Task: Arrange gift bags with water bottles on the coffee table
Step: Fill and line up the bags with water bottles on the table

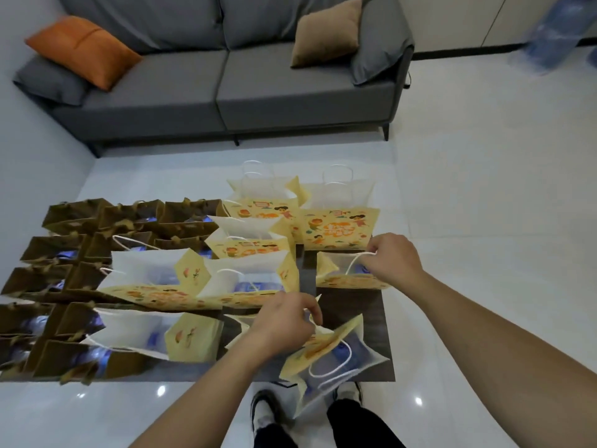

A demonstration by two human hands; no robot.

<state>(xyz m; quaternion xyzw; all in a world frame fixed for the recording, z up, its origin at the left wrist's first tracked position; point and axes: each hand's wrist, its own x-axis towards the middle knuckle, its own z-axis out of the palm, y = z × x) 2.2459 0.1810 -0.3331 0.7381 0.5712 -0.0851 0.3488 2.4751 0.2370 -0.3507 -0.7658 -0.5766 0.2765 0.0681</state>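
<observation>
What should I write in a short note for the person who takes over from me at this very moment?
Left hand: pinches the top edge of the near yellow gift bag, which tilts over the coffee table front edge, a water bottle inside.
Right hand: pinches the white cord handle of the yellow bag at the right.
Done: brown bags stand in rows at left; other yellow bags stand mid-table.
Left: set these two bags straight in line.

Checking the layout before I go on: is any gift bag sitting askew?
Yes. The nearest yellow bag, its top gripped by the left hand, tilts and hangs over the coffee table's front edge. The other bags stand roughly in rows.
</observation>
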